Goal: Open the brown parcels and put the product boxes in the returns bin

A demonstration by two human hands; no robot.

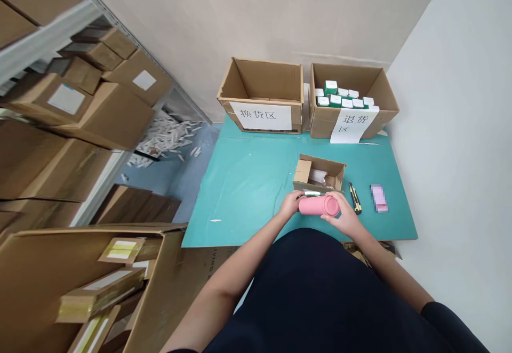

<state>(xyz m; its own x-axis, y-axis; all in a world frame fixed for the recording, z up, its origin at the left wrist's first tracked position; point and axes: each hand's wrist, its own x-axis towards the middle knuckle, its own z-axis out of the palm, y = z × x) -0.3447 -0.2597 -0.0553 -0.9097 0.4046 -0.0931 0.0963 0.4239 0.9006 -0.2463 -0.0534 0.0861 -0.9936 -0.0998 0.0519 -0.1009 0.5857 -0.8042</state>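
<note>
The teal work mat (240, 193), scuffed and lightly scored, is the reference surface. At its near edge, the left hand (291, 203) and right hand (344, 214) hold a pink cylindrical tumbler (319, 205) lying on its side, the fingers of both hands closed around it in a firm grasp. On the mat, just beyond the tumbler, sits a small open carton (319, 173). To the tumbler's right lie a yellow-and-black utility knife (354, 198) and a flat pink item (378, 198) (pixelated, type not identifiable).

Two open cartons stand along the mat's far edge. The left one bears a 换货区 sign (260, 116); the right one, signed 退货区 (354, 125), contains small green-and-white boxes (340, 94). Left of the mat, metal shelving (48, 35) holds stacked cartons (112, 113), and white scraps (164, 137) lie on the pale blue floor (176, 171). A beige wall (240, 17) rises behind the mat.
</note>
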